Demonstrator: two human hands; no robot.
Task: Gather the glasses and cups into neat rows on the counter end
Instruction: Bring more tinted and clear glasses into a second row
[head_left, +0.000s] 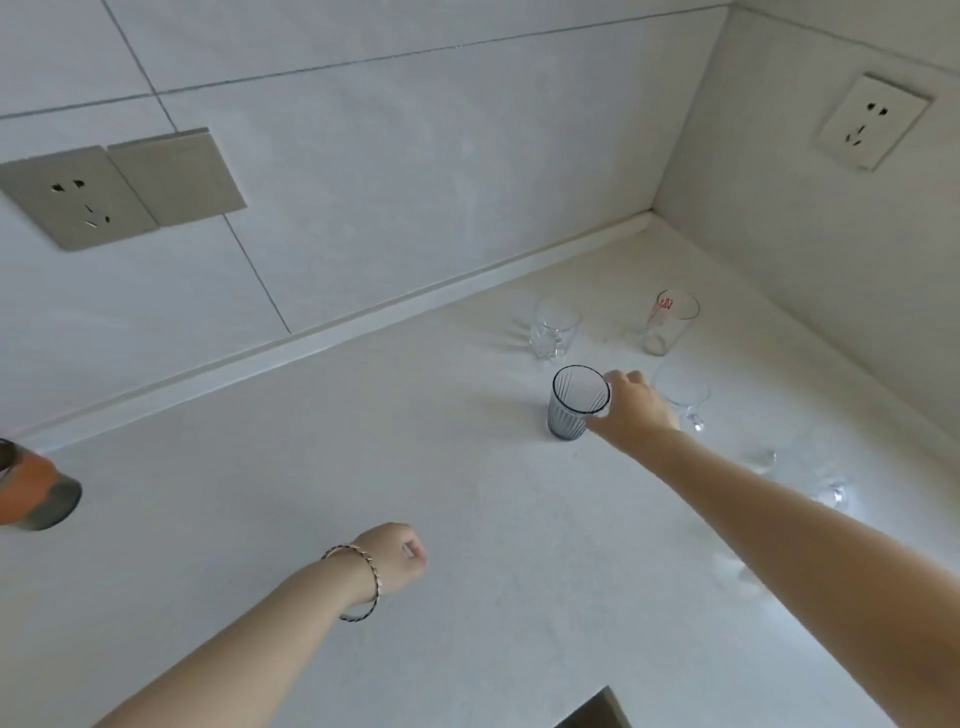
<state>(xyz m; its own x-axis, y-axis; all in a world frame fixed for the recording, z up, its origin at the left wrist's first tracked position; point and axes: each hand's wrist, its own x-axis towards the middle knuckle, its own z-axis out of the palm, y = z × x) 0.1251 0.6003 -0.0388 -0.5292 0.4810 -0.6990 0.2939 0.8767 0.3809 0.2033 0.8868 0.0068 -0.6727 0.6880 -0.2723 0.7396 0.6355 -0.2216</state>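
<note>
Gripping smoky-grey ribbed glass tumbler by the rim with right hand — fingers and thumb curled round the top edge, base apparently down on pale speckled counter. Holding left hand in a closed fist, empty, well back from the right hand. Noted beyond the right hand's fingertips: short clear glass and tall clear glass with red print; just beside its knuckles, to the right, clear stemmed glass.

Judged best for this step: line up directly in front of short clear glass, keep a gap from stemmed glass at the knuckles, release straight upward — likely tippy under a rim grip.

Red print too blurred to read; no other writing found.
</note>
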